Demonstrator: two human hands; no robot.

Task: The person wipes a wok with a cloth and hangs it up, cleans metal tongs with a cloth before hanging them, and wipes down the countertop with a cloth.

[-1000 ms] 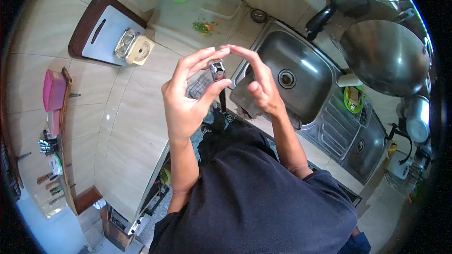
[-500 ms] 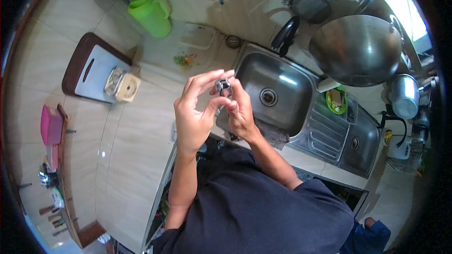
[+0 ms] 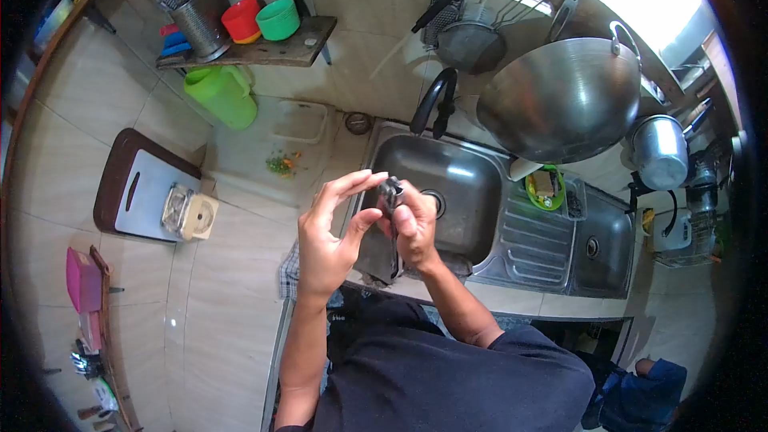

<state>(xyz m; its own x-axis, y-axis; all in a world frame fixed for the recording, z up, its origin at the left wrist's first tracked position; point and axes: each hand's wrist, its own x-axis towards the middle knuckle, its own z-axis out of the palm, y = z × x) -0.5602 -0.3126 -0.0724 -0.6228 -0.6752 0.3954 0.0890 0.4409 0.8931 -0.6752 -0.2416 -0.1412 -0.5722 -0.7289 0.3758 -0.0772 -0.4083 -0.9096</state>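
My right hand [image 3: 416,228] is closed around a slim dark metal tool [image 3: 390,192] with a shiny head. Its narrow lower part points down toward my body; its exact kind I cannot make out. My left hand [image 3: 326,232] is open beside it, palm turned inward, with the thumb apart from the curved fingers. The left fingertips come close to the tool's head; whether they touch it I cannot tell. Both hands are raised in front of the left edge of the steel sink [image 3: 472,252].
A faucet [image 3: 436,104] and large wok [image 3: 564,100] stand behind the sink. Vegetable scraps [image 3: 282,163] lie on the counter [image 3: 248,200] by a green pitcher [image 3: 222,98]. A green dish [image 3: 546,190] with a sponge sits right. A shelf [image 3: 296,50] holds cups and utensils.
My view has tilted up, showing more of the shelf. My left thumb has drawn away from the right hand, and more of the tool's length now shows below my right fingers.
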